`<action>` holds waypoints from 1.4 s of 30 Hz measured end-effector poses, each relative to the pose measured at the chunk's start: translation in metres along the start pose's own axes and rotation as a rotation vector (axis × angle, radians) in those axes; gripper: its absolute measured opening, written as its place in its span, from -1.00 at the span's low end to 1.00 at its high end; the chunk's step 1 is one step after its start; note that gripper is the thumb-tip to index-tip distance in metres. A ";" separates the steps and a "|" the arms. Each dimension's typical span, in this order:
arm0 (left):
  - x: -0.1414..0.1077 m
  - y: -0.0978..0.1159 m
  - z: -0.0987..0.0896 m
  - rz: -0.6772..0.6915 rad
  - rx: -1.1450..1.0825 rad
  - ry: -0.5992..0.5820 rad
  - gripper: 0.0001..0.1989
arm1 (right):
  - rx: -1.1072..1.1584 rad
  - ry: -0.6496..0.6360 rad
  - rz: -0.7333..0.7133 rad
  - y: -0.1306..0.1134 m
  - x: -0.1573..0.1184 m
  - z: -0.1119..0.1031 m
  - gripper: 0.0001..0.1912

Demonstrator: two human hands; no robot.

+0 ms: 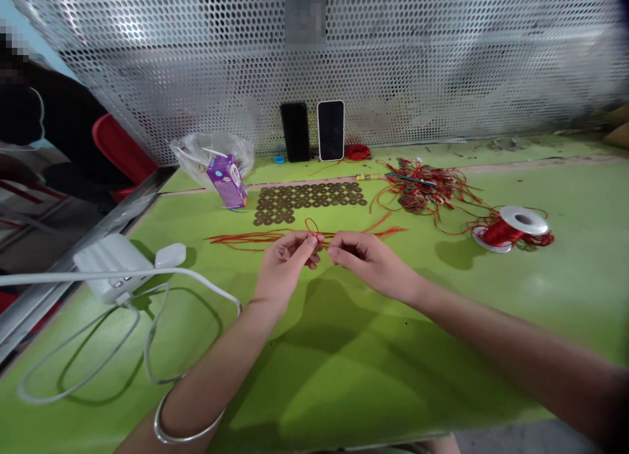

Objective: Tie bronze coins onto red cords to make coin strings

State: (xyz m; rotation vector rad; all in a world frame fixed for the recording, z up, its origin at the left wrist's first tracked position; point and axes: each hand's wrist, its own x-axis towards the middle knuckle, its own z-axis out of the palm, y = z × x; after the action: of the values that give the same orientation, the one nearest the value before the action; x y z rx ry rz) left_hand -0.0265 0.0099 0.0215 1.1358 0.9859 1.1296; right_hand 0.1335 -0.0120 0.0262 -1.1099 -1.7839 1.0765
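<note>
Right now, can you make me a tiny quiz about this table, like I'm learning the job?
1. True or false: both hands pinch the red string.
2. Which stands nearer the perforated panel: A) the two phones, B) the spool?
3. What lies in rows behind the hands?

Key:
1. True: the left hand and right hand pinch it, with a small loop between them.
2. A: the phones lean against it; the spool of red cord sits out on the green table.
3. Brown coins.
</note>
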 end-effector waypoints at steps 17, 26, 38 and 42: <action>-0.009 0.000 0.010 0.107 0.334 -0.114 -0.91 | -0.011 0.258 -0.081 -0.004 0.010 0.000 -0.82; -0.006 -0.002 0.006 0.036 0.139 -0.088 -0.86 | 0.284 0.202 0.001 0.001 0.013 0.000 -0.84; -0.002 -0.004 0.000 -0.030 -0.035 -0.083 -0.75 | 0.374 0.018 0.214 0.007 0.013 -0.009 -0.68; -0.003 -0.004 0.000 -0.028 -0.024 -0.104 -0.76 | 0.378 -0.017 0.152 0.011 0.015 -0.011 -0.71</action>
State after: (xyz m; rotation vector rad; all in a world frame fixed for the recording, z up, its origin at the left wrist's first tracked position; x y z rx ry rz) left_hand -0.0264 0.0068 0.0179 1.1463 0.9027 1.0474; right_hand 0.1413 0.0072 0.0220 -1.0134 -1.4444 1.4471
